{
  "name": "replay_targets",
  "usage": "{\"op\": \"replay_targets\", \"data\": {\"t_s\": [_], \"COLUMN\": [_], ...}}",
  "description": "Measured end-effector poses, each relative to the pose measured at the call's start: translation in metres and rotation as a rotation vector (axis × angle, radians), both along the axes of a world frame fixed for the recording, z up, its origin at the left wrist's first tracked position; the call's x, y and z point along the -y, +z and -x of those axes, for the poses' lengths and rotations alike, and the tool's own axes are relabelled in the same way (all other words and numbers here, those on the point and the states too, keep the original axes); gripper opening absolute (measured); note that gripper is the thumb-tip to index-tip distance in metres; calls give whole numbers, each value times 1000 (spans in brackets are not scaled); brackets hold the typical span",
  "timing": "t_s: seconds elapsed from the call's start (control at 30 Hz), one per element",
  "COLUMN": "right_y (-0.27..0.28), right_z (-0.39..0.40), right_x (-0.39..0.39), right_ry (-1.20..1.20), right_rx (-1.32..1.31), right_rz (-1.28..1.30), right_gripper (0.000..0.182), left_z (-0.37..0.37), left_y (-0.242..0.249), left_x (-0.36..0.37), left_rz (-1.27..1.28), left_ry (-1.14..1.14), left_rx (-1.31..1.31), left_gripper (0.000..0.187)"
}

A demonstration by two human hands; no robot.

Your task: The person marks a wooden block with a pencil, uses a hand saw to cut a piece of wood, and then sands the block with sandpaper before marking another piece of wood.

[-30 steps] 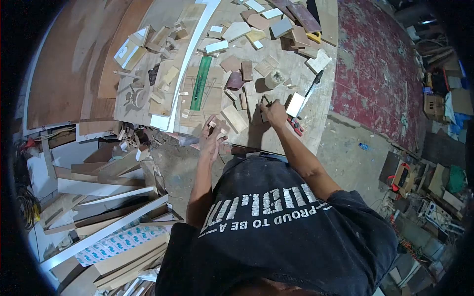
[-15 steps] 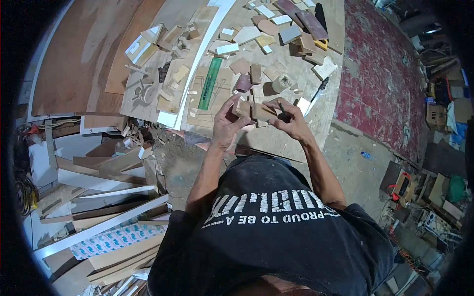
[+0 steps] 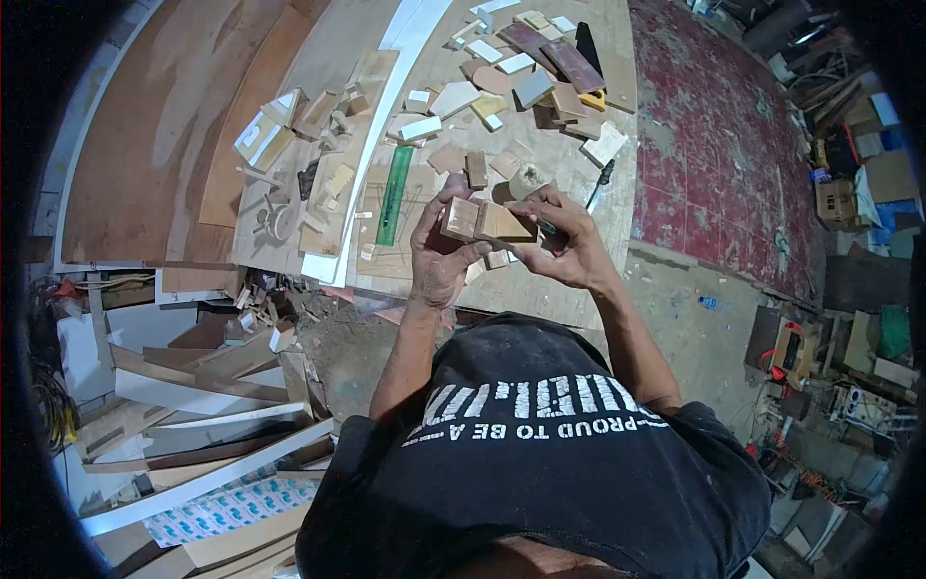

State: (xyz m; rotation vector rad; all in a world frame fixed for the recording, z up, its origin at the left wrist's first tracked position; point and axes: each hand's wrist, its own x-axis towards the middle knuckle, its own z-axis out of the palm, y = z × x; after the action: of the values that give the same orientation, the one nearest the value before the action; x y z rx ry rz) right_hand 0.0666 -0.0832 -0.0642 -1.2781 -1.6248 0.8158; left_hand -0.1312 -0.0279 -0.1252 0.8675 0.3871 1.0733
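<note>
My left hand (image 3: 438, 265) is closed around a small wooden block (image 3: 463, 218), thumb along its lower edge. Against that block sits a second wooden piece (image 3: 506, 223) with a slanted end, pinched by the fingers and thumb of my right hand (image 3: 574, 246). A dark, thin pencil-like stick (image 3: 550, 230) is tucked in my right hand, mostly hidden by the fingers. Both pieces are held up over the near part of the workbench (image 3: 569, 299). Just beyond my hands are a small brown block (image 3: 476, 169) and a round pale container (image 3: 529, 180).
A green ruler (image 3: 393, 196) lies left of my hands. Wood offcuts (image 3: 453, 99) and a yellow-handled saw (image 3: 591, 98) cover the far bench. Small wooden assemblies (image 3: 270, 130) stand at the left. Scrap boards (image 3: 203, 386) pile up on the floor at lower left.
The two wooden pieces are raised nearer to me and tilted, showing more of their faces. The view has shifted slightly, so the bench sits further left.
</note>
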Motion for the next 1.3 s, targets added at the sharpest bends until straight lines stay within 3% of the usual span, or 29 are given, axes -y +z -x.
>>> {"op": "replay_targets", "data": {"t_s": [0.4, 1.2, 1.3], "right_y": [12, 16, 20], "right_z": [3, 0, -1], "right_x": [1, 2, 2], "right_ry": [-11, -46, -29], "right_rx": [10, -9, -83], "right_rz": [-101, 85, 66], "right_gripper": [46, 50, 51], "left_z": [-7, -20, -20], "left_y": [8, 17, 14], "left_x": [7, 6, 5], "left_rz": [35, 117, 222], "left_ry": [-2, 5, -5], "left_rx": [81, 147, 220], "left_gripper": [75, 63, 60]}}
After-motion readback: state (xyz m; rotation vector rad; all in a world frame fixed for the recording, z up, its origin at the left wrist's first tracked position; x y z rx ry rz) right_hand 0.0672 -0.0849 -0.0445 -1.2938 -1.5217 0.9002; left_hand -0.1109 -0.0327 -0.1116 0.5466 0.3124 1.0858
